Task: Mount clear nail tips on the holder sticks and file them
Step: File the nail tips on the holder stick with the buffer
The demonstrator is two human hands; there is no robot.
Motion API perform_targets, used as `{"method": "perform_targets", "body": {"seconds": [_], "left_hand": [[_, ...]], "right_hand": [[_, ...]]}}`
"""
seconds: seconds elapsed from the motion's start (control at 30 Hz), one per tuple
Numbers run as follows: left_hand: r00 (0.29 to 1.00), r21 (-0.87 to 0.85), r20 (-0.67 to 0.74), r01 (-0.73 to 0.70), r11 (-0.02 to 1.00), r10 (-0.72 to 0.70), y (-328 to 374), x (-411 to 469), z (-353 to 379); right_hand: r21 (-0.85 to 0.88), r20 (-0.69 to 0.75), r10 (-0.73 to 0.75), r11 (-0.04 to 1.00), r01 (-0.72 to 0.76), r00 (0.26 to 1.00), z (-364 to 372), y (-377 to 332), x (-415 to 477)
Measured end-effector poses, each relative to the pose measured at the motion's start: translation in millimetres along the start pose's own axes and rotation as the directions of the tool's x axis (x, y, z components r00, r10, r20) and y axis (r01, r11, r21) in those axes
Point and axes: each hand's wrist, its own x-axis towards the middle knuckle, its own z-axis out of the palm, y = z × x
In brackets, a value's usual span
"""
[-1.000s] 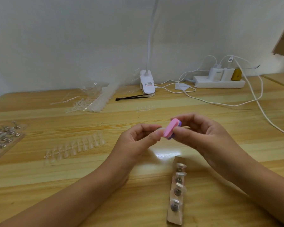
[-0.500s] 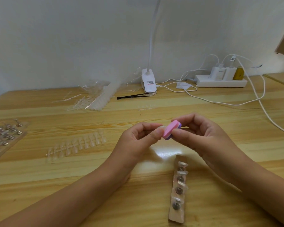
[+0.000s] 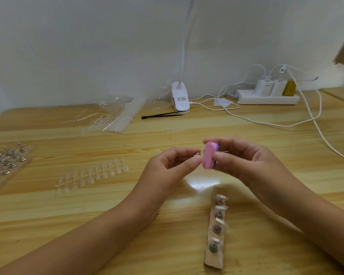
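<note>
Far left: card of spare holder sticks (image 3: 6,165), too crowded to count. Next, one sprue of clear nail tips (image 3: 91,175), two rows. Left hand (image 3: 173,167) pinches one holder stick (image 3: 198,154), raised over the table beside the file; its tip barely shows. Right hand (image 3: 244,163) grips one pink buffer block (image 3: 209,155) by its edges. Below: card strip (image 3: 213,259) with four mounted tips. Tips likely light, thin, slippery and brittle; hold by the stick, not the plastic.
</note>
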Motion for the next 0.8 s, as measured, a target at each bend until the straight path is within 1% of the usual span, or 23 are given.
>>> {"method": "perform_targets", "body": {"seconds": [0.07, 0.1, 0.2, 0.3, 0.4, 0.43, 0.53, 0.63, 0.77, 0.8], "left_hand": [[0.999, 0.012, 0.039, -0.008, 1.000, 0.007, 0.8, -1.4, 0.1], [0.999, 0.014, 0.040, -0.009, 1.000, 0.008, 1.3, -1.5, 0.0], [1.000, 0.019, 0.012, 0.002, 1.000, -0.002, 1.4, -0.4, -0.8], [1.000, 0.005, 0.002, 0.023, 1.000, -0.023, 0.1, -0.3, -1.0], [0.999, 0.024, 0.006, 0.037, 0.999, -0.037, -0.6, 0.3, -0.9], [0.999, 0.032, 0.011, 0.043, 0.999, -0.043, -0.8, 0.5, -0.9], [0.998, 0.031, 0.022, 0.051, 0.998, -0.051, 0.1, 0.5, -1.0], [0.998, 0.040, 0.045, 0.039, 0.998, -0.041, 1.1, 0.0, -1.2], [0.997, 0.054, 0.069, 0.038, 0.998, -0.042, 1.3, -0.7, -1.3], [0.997, 0.053, 0.067, 0.041, 0.998, -0.045, 1.4, -0.6, -1.2]], "right_hand": [[-0.076, 0.106, 0.039, 0.997, -0.032, 0.994, -0.7, -1.9, -1.0], [-0.091, 0.112, 0.042, 0.995, -0.032, 0.993, -1.5, -1.6, -0.8], [-0.065, 0.058, 0.013, 0.998, -0.009, 0.998, -4.6, -2.3, -0.4], [-0.092, 0.124, 0.034, 0.996, -0.023, 0.992, -3.3, -1.6, -0.8], [-0.040, 0.041, 0.000, 0.999, 0.002, 0.999, -5.6, 1.2, 0.7], [-0.040, 0.036, -0.001, 0.999, 0.002, 0.999, -6.3, 1.0, 1.0], [-0.080, 0.102, 0.035, 0.996, -0.027, 0.994, -6.1, 1.1, 0.3], [-0.058, 0.016, -0.015, 0.998, 0.016, 1.000, -7.3, 2.0, 1.2], [-0.088, 0.059, 0.008, 0.996, -0.003, 0.998, -8.7, -2.6, 0.9], [-0.085, 0.046, 0.002, 0.996, 0.002, 0.999, -9.3, -3.5, 0.8]]}}
